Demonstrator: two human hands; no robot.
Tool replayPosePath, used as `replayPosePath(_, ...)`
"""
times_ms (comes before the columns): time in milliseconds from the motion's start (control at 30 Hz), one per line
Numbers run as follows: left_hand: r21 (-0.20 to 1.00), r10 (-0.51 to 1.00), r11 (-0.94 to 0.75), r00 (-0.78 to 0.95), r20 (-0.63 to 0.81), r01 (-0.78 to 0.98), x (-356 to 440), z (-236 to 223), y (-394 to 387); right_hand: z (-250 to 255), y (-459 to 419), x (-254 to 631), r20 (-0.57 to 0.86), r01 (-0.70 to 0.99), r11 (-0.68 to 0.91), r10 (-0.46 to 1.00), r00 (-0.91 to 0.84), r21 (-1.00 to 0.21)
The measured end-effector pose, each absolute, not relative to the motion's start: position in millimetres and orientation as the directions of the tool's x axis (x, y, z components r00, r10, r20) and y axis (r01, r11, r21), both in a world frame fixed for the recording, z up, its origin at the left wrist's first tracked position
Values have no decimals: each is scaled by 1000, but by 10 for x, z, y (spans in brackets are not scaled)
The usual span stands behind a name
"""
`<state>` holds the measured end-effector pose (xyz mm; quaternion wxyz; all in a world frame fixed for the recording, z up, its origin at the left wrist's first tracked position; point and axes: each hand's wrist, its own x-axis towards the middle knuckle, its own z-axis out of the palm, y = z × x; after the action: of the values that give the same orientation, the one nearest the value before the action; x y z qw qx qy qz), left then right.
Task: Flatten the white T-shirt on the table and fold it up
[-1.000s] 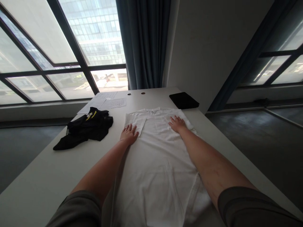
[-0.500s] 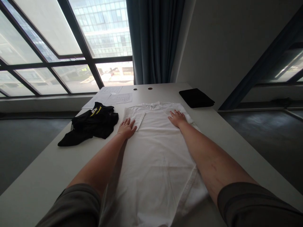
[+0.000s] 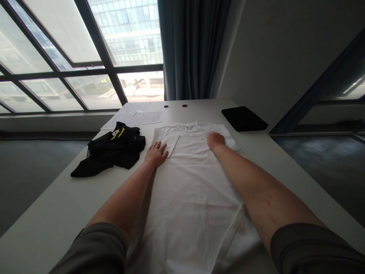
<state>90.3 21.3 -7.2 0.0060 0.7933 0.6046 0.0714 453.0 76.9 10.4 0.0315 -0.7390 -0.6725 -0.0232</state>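
A white T-shirt [image 3: 194, 182] lies spread on the table, its collar at the far end and its left sleeve folded inward over the body. My left hand [image 3: 156, 153] rests flat on the shirt's left edge beside that folded sleeve, fingers stretched out. Over on the right, near the other sleeve, my right hand [image 3: 216, 140] is closed, its fingers curled onto the shirt fabric and pinching it. The fingertips of this hand are partly hidden. Creases run across the cloth between the two hands.
A crumpled black garment [image 3: 114, 150] with yellow marks lies left of the shirt. Sheets of paper [image 3: 146, 118] sit behind it. A folded black cloth [image 3: 244, 118] is at the far right of the white table [image 3: 54, 224]. Windows and a blue curtain [image 3: 191, 49] stand beyond.
My right hand has gone from lying flat with fingers spread to curled and closed on the shirt. My left hand stays flat. The whole view has shifted slightly.
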Motion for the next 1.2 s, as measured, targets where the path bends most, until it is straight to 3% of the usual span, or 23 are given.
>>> replayPosePath(433, 120, 963, -260, 248, 103, 958, 921, -23, 183, 173, 547, 4530, 63, 998, 53, 997, -52, -18)
replayPosePath(667, 115, 961, -263, 250, 117, 958, 905, -59, 210, 142, 286, 4519, 54, 1000, 6, 999, -7, 20)
replayPosePath(967, 114, 963, -259, 247, 107, 959, 906, -50, 206, 281, -145, 4586, -59, 998, -44, 997, 47, 43)
replayPosePath(1200, 126, 969, -240, 229, 95, 963, 909, -35, 200, 233, -274, 4730, 12, 1000, 0, 1000, 1, -9)
